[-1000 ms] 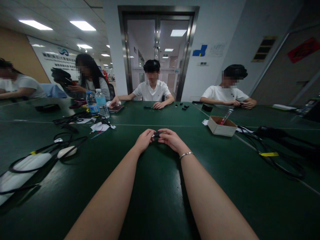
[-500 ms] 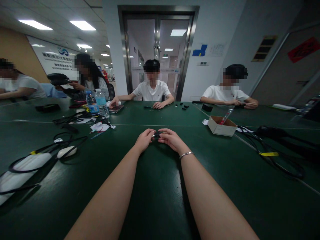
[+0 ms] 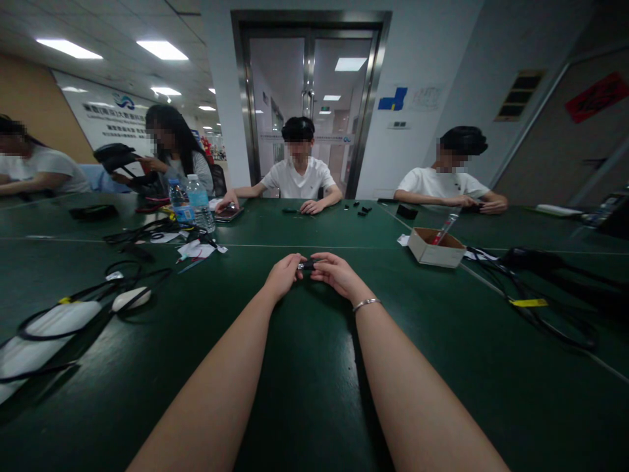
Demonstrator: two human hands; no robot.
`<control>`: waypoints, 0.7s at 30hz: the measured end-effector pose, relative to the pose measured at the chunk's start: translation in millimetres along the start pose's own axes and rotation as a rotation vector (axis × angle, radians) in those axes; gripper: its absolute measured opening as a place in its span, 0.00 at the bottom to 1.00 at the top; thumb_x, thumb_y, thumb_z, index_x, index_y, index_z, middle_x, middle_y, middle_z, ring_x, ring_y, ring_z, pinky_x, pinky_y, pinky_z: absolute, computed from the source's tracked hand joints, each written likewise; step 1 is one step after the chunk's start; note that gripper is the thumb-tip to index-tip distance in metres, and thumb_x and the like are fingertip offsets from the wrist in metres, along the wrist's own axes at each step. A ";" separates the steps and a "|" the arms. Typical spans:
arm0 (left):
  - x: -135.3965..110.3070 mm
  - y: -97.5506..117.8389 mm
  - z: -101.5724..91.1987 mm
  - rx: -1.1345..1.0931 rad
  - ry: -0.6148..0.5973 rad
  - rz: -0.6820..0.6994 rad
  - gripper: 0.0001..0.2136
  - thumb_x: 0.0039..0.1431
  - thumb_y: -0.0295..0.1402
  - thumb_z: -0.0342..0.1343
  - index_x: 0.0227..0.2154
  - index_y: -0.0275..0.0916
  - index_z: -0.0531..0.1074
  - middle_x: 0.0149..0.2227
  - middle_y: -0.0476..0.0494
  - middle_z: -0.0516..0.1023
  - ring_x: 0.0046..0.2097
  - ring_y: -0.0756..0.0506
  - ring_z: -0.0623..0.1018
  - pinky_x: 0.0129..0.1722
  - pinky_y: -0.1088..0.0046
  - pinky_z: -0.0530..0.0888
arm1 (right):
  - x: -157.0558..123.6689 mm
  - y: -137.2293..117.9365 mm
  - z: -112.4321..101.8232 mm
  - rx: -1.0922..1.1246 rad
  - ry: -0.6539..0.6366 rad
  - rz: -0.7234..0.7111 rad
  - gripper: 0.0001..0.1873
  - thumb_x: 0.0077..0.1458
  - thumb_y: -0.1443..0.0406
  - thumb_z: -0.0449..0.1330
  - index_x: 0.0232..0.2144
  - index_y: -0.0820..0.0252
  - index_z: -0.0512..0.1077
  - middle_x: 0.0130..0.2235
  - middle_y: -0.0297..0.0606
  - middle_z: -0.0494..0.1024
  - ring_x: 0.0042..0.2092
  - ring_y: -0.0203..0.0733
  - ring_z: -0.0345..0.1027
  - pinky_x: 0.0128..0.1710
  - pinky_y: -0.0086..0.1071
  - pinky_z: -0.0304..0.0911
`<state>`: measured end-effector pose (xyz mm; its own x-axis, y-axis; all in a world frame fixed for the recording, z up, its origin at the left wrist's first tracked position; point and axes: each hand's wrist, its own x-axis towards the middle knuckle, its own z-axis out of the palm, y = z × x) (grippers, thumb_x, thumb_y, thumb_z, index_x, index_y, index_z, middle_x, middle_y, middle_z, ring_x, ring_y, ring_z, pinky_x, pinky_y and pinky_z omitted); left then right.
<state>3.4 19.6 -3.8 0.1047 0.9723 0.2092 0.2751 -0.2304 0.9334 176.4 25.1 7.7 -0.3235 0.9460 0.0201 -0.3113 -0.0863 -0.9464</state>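
Between my two hands is a small black piece with a silvery end (image 3: 308, 265), held just over the green table (image 3: 309, 367); its exact kind is too small to make out. The fingers of my left hand (image 3: 285, 275) pinch it at the silvery end. My right hand (image 3: 337, 272), with a silver bracelet at the wrist, grips the black end between thumb and fingers. My fingers hide part of the piece at both sides.
To the right stands an open cardboard box (image 3: 435, 252) near black cables (image 3: 535, 314). Water bottles (image 3: 199, 203), paper scraps (image 3: 196, 249), a white mouse (image 3: 132, 299) and more cables lie left. Several people sit across the table; small black parts (image 3: 363, 211) lie near one.
A little more of the silvery end shows by my left fingers, while both hands stay nearly in place. At the far left, a person's black bag-like item has tilted.
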 end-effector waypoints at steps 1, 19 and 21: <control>0.0 0.0 -0.1 -0.002 0.007 0.007 0.17 0.60 0.44 0.45 0.41 0.37 0.72 0.26 0.49 0.71 0.25 0.52 0.67 0.26 0.77 0.64 | 0.0 -0.1 0.0 0.003 0.003 -0.001 0.12 0.50 0.78 0.59 0.37 0.63 0.72 0.32 0.38 0.77 0.27 0.34 0.73 0.31 0.27 0.72; -1.4 2.6 0.5 0.000 0.034 0.022 0.15 0.58 0.40 0.49 0.43 0.38 0.70 0.26 0.50 0.70 0.26 0.52 0.68 0.26 0.78 0.64 | -0.8 -1.5 1.2 -0.003 -0.009 -0.002 0.12 0.50 0.78 0.59 0.37 0.64 0.72 0.30 0.37 0.76 0.27 0.34 0.73 0.32 0.27 0.72; -1.6 2.6 0.4 0.032 0.029 0.027 0.15 0.60 0.40 0.46 0.42 0.38 0.70 0.23 0.50 0.68 0.24 0.52 0.67 0.24 0.78 0.63 | -1.1 -1.7 1.3 -0.012 -0.019 -0.001 0.12 0.50 0.78 0.59 0.37 0.64 0.72 0.31 0.37 0.76 0.27 0.34 0.73 0.32 0.26 0.72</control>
<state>4.3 17.5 -1.8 0.0844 0.9664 0.2429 0.3033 -0.2571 0.9176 176.1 23.8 9.7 -0.3398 0.9401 0.0268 -0.3012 -0.0818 -0.9500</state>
